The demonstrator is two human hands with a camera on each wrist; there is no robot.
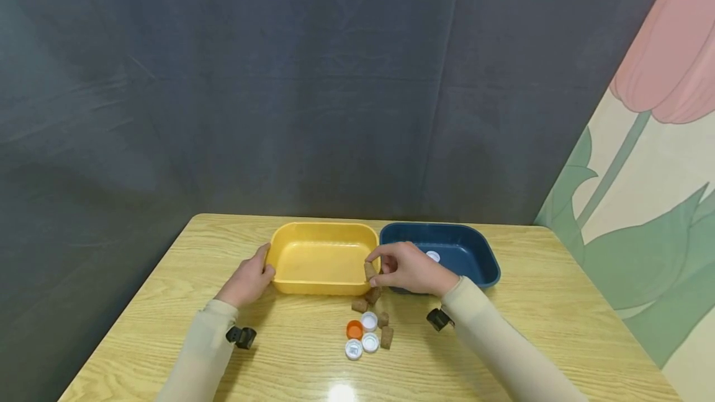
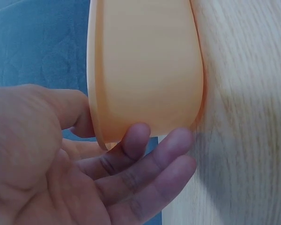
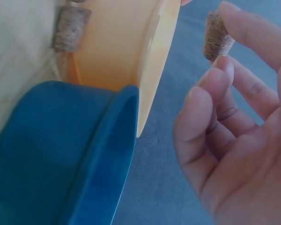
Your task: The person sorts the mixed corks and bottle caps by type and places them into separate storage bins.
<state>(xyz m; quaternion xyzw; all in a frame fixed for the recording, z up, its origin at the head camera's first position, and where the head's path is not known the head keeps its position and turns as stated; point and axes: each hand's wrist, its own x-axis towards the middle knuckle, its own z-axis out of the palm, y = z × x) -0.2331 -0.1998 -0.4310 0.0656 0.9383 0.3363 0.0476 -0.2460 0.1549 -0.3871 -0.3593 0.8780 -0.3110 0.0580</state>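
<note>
My right hand [image 1: 416,270] pinches a tapered cork stopper [image 3: 218,36] between thumb and finger, held above the right end of the yellow tub [image 1: 318,259]. At that tub's left end, my left hand [image 1: 246,281] grips the rim, with the other fingers loosely bent beside the outer wall in the left wrist view. A blue tub [image 1: 463,259] stands directly to the right, partly behind my right hand, with a white cap [image 1: 433,256] inside. Below the yellow tub lie several corks [image 1: 386,337] on the table.
Beside the loose corks sit an orange cap [image 1: 354,329] and several white caps [image 1: 370,342]. The wooden table [image 1: 301,365] ends at a dark cloth [image 1: 335,110] behind the tubs. A wall with a painted tulip [image 1: 659,48] rises at the right.
</note>
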